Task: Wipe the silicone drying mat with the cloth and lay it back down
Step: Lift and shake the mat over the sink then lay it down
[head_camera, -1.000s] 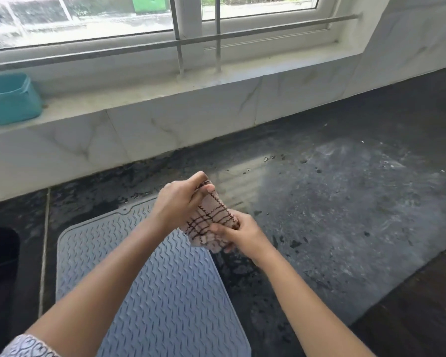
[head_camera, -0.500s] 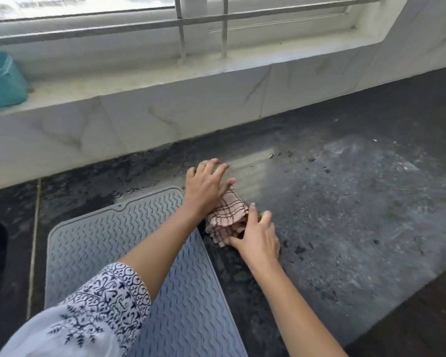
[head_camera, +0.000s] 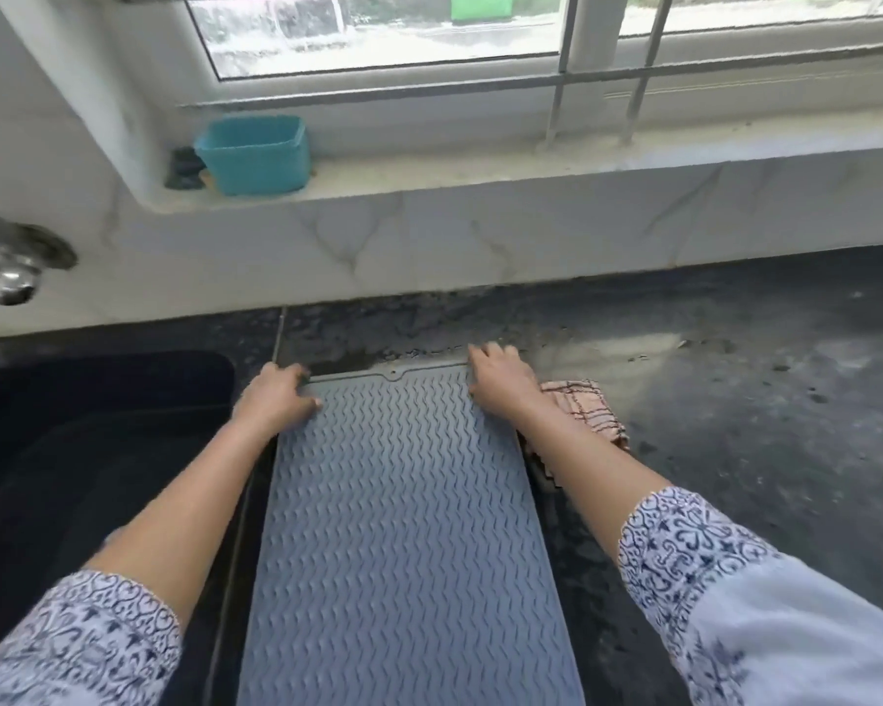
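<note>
A: Hands? Entry for this frame.

B: Left hand [head_camera: 276, 400] is curled over the far left corner of the grey ridged silicone drying mat [head_camera: 404, 527], fingers pinching its raised rim. Right hand [head_camera: 500, 387] sits on the far right corner, fingers bent over the edge; whether it pinches or only presses, cannot tell.

A: And the mat itself?

B: It runs from frame centre down to the bottom edge, flat on the dark speckled stone worktop [head_camera: 735, 400], its left side along the black sink [head_camera: 98, 425]. Judged light and floppy, a bit grippy; it will sag if lifted by one corner, so both far corners are the sensible hold.

A: Cloth?

B: The crumpled pink checked cloth [head_camera: 590, 407] lies on the worktop just right of the mat, partly under the right wrist, in neither hand.
</note>
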Demonstrator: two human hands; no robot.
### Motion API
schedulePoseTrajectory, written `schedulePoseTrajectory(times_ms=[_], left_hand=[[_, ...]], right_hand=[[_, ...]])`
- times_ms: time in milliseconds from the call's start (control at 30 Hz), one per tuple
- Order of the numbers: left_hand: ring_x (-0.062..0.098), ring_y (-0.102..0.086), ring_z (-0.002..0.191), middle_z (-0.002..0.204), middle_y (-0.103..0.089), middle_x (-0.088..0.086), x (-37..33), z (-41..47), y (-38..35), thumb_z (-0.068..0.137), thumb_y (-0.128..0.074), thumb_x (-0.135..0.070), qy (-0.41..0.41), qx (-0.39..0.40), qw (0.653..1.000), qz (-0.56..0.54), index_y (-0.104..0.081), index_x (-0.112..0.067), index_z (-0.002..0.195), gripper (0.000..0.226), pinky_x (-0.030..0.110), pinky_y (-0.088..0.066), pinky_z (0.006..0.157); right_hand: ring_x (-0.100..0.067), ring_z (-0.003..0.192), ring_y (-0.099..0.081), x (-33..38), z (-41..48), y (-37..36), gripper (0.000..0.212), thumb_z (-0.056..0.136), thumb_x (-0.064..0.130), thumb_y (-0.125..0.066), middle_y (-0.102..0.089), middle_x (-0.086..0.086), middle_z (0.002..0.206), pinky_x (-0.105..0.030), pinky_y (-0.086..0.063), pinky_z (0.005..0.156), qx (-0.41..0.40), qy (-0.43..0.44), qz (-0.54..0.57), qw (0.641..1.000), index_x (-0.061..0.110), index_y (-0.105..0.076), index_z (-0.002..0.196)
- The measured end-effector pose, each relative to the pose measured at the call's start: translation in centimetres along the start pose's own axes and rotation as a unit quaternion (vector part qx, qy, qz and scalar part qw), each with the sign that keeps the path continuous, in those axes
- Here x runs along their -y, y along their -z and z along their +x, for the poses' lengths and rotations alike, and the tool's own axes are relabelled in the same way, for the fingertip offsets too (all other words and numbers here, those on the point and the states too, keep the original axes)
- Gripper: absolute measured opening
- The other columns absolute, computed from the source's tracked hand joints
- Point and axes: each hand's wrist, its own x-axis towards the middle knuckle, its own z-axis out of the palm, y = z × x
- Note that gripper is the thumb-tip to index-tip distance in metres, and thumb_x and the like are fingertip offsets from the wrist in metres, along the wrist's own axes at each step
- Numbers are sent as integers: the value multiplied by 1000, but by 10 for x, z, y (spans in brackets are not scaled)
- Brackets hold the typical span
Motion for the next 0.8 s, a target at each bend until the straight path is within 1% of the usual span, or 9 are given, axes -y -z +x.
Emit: schedulePoseTrajectory(times_ms=[67, 200, 300, 367, 433, 533, 600, 667, 800], left_hand=[[29, -56, 112, 126, -56, 15, -2, -2, 0, 81, -72, -31, 21, -30, 996, -82, -54, -13, 129, 54, 35, -45, 88], [17, -58, 85, 102, -69, 6, 4, -9, 5, 83, -70, -30, 19, -59, 986, -152, -69, -14, 99, 22, 30, -42, 71], [15, -59, 81, 89, -68, 0, 8, -19, 24, 85, -67, -35, -29, -107, 978, -179, -70, -18, 91, 18, 30, -42, 69], [14, -60, 80, 84, -68, 1, 18, -26, 44, 84, -69, -33, -56, -118, 958, -255, -72, -16, 90, 19, 30, -45, 71], [10, -58, 72, 79, -69, 1, 33, -38, 69, 81, -72, -30, -85, -119, 925, -350, -73, -13, 90, 19, 28, -44, 69], [7, -57, 64, 70, -66, -7, 60, -66, 121, 80, -74, -25, -109, -146, 866, -466, -72, -19, 77, 7, 29, -47, 68], [8, -60, 62, 64, -67, -12, 84, -90, 168, 79, -75, -24, -116, -200, 832, -504, -70, -24, 71, 9, 30, -50, 63], [5, -62, 57, 60, -67, -14, 115, -118, 216, 78, -76, -23, -128, -255, 810, -512, -69, -25, 70, 11, 27, -52, 56], [3, -64, 53, 60, -68, -11, 168, -156, 282, 81, -73, -20, -160, -322, 797, -484, -69, -23, 70, 12, 21, -53, 47]], right_hand=[[-37, 125, -39, 3, 14, 7, 61, 91, 15, -54, -31, -17, 144, -43, -40, 96, 27, -53, 1, 998, 12, -25, 144], [-30, 103, -60, -2, 19, 22, 32, 87, 17, -60, -62, -15, 117, -36, -49, 83, 45, -83, 24, 995, 3, -58, 116], [-24, 89, -62, 0, 9, 33, 17, 81, 20, -70, -68, -8, 98, -33, -52, 77, 24, -92, 119, 988, 10, -66, 95], [-23, 82, -62, 12, -3, 50, 10, 78, 17, -71, -67, -7, 89, -33, -54, 72, -13, -90, 167, 982, 17, -63, 83], [-20, 74, -61, 33, -17, 79, 10, 76, 16, -72, -65, -4, 79, -35, -55, 71, -45, -53, 215, 974, 19, -62, 77], [-14, 67, -56, 82, -51, 136, 11, 81, 13, -69, -62, 0, 75, -26, -49, 57, -96, 29, 293, 951, 20, -62, 76], [-10, 63, -52, 123, -78, 174, 11, 85, 8, -66, -58, 1, 76, -18, -46, 48, -123, 82, 360, 921, 17, -61, 84], [-9, 63, -51, 166, -102, 203, 8, 87, 5, -63, -57, 2, 75, -15, -45, 49, -146, 135, 386, 901, 13, -62, 91], [-14, 73, -55, 235, -111, 227, 15, 85, 9, -61, -60, 5, 74, -34, -49, 66, -258, 197, 377, 867, 20, -64, 76]])
